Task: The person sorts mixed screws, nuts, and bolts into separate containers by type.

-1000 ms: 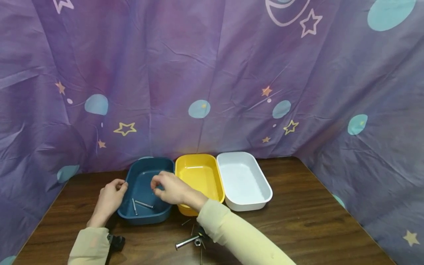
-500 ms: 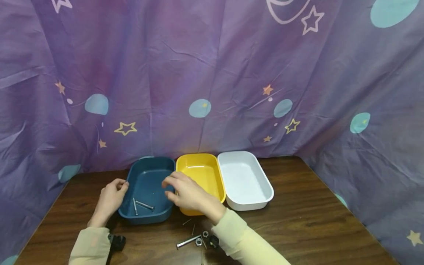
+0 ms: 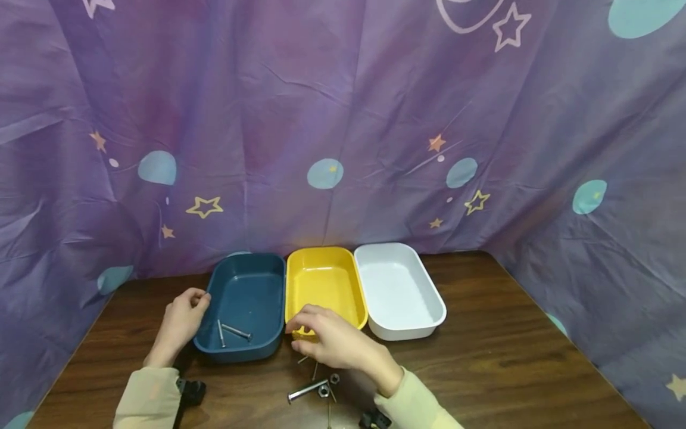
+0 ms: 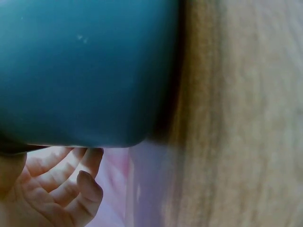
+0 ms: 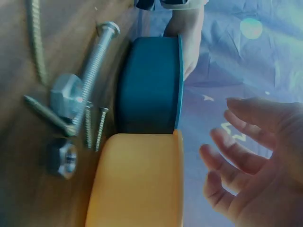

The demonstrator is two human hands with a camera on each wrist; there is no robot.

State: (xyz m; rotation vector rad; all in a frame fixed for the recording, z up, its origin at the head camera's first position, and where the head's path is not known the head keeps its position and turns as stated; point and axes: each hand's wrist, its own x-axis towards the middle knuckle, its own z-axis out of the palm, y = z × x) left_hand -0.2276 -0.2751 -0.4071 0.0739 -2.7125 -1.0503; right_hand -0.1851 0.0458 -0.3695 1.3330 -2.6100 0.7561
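Blue tray (image 3: 257,289) seems touched by the left hand (image 3: 182,317); whether it is clamped cannot be told. Nothing is held by the right hand (image 3: 343,342), fingers apart; nearside of them, bolt (image 3: 307,390), nuts (image 3: 323,391) and screws (image 5: 101,130) are strewn. Pick-up seems in hand, pinching called for. Bolt thread is shown only from the right wrist.

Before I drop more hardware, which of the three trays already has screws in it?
The blue tray, leftmost in the head view: two screws lie inside, while none shows in the yellow tray or white tray.
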